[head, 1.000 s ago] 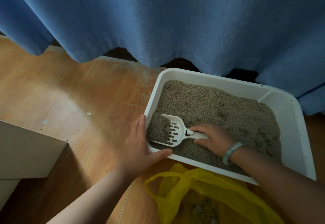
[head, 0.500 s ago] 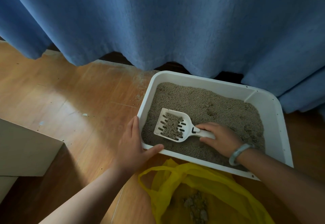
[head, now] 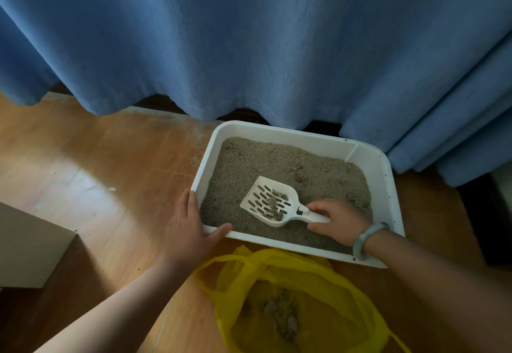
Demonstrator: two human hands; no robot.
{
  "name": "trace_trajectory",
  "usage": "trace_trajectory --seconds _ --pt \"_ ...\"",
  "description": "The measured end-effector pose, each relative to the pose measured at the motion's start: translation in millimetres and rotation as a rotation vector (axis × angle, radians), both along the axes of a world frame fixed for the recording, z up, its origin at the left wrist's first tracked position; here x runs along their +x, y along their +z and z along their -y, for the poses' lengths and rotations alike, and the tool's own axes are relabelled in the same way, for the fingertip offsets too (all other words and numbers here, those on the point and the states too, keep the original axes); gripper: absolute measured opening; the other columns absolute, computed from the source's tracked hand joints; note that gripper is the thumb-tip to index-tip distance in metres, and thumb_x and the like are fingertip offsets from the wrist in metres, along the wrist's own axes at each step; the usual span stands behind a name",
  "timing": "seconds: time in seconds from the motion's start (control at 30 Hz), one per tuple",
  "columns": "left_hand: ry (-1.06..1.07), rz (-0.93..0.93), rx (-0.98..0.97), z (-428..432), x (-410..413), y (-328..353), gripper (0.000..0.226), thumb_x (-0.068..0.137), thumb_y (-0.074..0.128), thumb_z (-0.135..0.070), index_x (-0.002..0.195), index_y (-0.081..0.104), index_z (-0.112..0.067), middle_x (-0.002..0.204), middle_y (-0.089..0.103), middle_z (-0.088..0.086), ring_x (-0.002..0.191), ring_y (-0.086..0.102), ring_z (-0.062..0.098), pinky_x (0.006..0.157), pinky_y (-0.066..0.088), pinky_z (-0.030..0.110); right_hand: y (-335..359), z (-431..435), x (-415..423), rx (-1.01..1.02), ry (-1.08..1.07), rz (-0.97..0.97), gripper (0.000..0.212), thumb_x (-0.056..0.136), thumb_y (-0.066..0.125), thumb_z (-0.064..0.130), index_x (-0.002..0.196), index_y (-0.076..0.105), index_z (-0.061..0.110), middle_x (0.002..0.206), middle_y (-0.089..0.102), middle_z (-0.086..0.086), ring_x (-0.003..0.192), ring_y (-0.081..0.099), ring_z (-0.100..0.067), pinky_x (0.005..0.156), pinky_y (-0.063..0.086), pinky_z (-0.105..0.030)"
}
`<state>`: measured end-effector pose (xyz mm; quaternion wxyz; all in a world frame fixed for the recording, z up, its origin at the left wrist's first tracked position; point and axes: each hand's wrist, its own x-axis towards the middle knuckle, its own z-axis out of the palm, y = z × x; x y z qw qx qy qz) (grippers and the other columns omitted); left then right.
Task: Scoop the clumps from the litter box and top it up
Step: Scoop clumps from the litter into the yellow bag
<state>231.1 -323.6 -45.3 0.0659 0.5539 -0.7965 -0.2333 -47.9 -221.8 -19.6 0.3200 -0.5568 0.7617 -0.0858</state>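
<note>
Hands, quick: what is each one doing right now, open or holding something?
Left hand: open, straight fingers braced against the litter box corner.
Right hand: closed round the scoop by its handle; clumps lie in it.

The right hand (head: pixel 339 221) hides the scoop (head: pixel 266 200) handle's end within its grip; nearer than the grip, the yellow bag (head: pixel 332 297) runs off the bottom edge; left of it, the left hand (head: pixel 191 230) covers the litter box (head: pixel 291 132) corner.
</note>
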Motion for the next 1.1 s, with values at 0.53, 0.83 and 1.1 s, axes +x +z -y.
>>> trace_trajectory --seconds 0.53,0.83,1.1 --pt "-0.001 0.041 -0.100 -8.9 -5.2 -8.2 0.092 0.081 0.055 -0.061 0.147 0.022 -0.006 0.157 0.013 0.012 0.144 0.010 0.027 0.116 0.014 0.041 18.5 -61.3 2.4 0.058 -0.195 0.447 0.036 0.079 0.073 0.014 0.103 0.060 0.036 0.102 0.068 0.007 0.093 0.066 -0.009 0.085 0.054 -0.032" --pt "-0.033 0.023 -0.103 -11.2 -6.3 -8.7 0.090 0.078 0.060 -0.060 0.145 0.026 -0.010 0.155 0.017 0.012 0.144 0.012 0.028 0.116 0.016 0.045 15.7 -105.3 4.9 0.101 -0.122 0.517 0.039 0.076 0.074 0.007 0.105 0.059 0.028 0.103 0.066 -0.001 0.094 0.066 -0.012 0.082 0.055 -0.030" --pt "-0.018 0.040 -0.122 -8.7 -8.3 -7.4 0.095 0.075 0.065 -0.058 0.144 0.027 -0.005 0.154 0.018 0.015 0.143 0.014 0.029 0.115 0.016 0.044 0.6 -124.1 16.8 0.139 0.118 0.174 0.040 0.074 0.073 0.022 0.099 0.050 0.043 0.094 0.061 0.008 0.082 0.060 -0.009 0.072 0.050 -0.029"
